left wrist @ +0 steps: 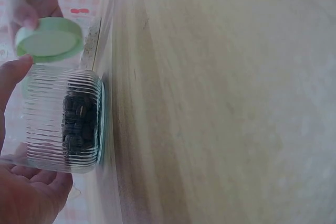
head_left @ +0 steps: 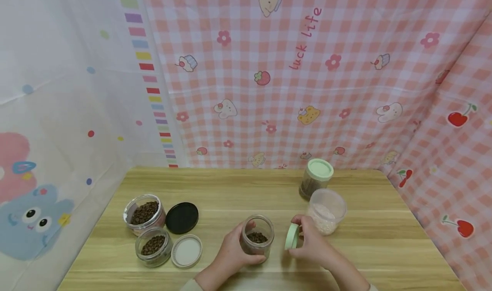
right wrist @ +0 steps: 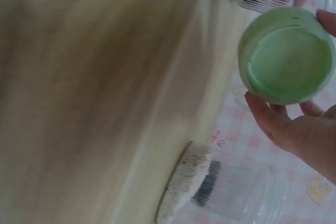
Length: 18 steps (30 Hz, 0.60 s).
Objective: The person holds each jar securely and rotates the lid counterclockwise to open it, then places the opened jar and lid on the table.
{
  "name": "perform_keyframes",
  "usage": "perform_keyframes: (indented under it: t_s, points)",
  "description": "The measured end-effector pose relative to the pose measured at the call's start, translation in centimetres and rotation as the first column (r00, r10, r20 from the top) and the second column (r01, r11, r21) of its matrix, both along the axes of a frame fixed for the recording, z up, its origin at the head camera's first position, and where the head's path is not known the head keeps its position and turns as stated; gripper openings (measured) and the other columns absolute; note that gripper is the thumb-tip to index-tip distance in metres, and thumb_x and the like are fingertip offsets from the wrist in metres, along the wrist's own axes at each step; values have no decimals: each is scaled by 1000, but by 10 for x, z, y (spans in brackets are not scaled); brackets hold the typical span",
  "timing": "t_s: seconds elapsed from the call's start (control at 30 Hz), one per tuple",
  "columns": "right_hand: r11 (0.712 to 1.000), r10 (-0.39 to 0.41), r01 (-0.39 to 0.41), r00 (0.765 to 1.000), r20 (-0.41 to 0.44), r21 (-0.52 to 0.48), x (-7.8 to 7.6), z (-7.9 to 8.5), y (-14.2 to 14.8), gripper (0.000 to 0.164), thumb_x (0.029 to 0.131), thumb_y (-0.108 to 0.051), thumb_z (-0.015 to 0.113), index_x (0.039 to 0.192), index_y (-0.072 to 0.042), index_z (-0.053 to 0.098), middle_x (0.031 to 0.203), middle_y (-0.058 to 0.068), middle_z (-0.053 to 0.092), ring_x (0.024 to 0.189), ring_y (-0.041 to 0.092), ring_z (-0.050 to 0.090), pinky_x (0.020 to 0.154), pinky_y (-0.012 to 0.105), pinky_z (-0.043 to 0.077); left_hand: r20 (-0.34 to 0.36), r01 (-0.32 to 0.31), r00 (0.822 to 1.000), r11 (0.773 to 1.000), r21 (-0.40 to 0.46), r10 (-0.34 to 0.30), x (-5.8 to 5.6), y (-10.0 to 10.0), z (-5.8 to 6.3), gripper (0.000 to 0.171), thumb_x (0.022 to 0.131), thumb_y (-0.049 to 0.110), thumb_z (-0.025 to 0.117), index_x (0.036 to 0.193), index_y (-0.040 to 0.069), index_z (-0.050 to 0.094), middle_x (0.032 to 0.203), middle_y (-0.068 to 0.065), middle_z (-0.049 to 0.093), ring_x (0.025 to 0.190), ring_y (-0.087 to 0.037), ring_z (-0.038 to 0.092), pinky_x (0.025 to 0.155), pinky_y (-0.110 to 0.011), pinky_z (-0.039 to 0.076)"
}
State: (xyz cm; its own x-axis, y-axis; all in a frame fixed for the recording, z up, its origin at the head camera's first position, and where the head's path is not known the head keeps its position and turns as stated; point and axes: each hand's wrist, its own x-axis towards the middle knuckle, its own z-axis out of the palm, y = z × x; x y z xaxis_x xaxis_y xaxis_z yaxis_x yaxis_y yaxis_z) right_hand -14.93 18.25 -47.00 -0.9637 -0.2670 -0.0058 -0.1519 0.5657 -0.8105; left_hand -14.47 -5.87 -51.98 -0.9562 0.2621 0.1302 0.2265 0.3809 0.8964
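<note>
A ribbed glass jar (head_left: pixel 258 244) with a layer of coffee beans (head_left: pixel 257 238) stands uncovered near the table's front. My left hand (head_left: pixel 233 250) grips it, thumb across the near side and fingers around the back. In the left wrist view the beans fill only the bottom of the jar (left wrist: pixel 63 119). Just right of the jar, my right hand (head_left: pixel 312 244) pinches a pale green lid (head_left: pixel 292 236) by its edge, tilted nearly upright. The right wrist view shows the round face of this lid (right wrist: pixel 289 59) between thumb and fingers.
Behind my right hand are a clear tub of white grains (head_left: pixel 326 212) and a green-lidded jar (head_left: pixel 316 179). At the left stand two open containers of coffee beans, a larger tub (head_left: pixel 144 214) and a small jar (head_left: pixel 153 247), beside a black lid (head_left: pixel 182 218) and a white lid (head_left: pixel 186 251).
</note>
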Motion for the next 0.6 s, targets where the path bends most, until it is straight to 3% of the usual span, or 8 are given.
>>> perform_keyframes:
  t_s: [0.13,0.3,0.4,0.6]
  points:
    - [997,58,-58,998,12,46,0,-6,2,75,63,-22,87,123,-2,45,123,15,49,112,32,50,95,53,43,-17,-1,1000,1000,-8,1,-1,0,-2,86,58,31,90,132,10,51,127,-4,60,118,-22,55,102,-40,42]
    - [991,89,-90,996,16,102,-1,-9,4,76,64,-31,87,124,-4,48,124,11,53,109,31,52,85,49,48,-19,-1,1000,1000,-14,1,-1,0,-3,87,58,32,90,132,10,50,128,-5,60,117,-22,55,102,-40,43]
    - [989,95,-97,995,25,111,-1,-10,6,78,64,-31,87,125,-3,48,121,10,54,107,29,52,82,46,49,-21,-2,1000,1000,-16,2,-1,0,-3,87,58,34,90,132,10,50,127,-5,60,117,-22,55,102,-40,43]
    - [976,85,-85,996,11,198,2,-12,5,88,55,-18,89,128,3,45,117,14,54,107,28,51,92,51,44,-8,5,1000,1000,-19,-5,-1,-1,-1,88,59,33,89,134,10,49,129,-6,59,118,-22,55,102,-39,43]
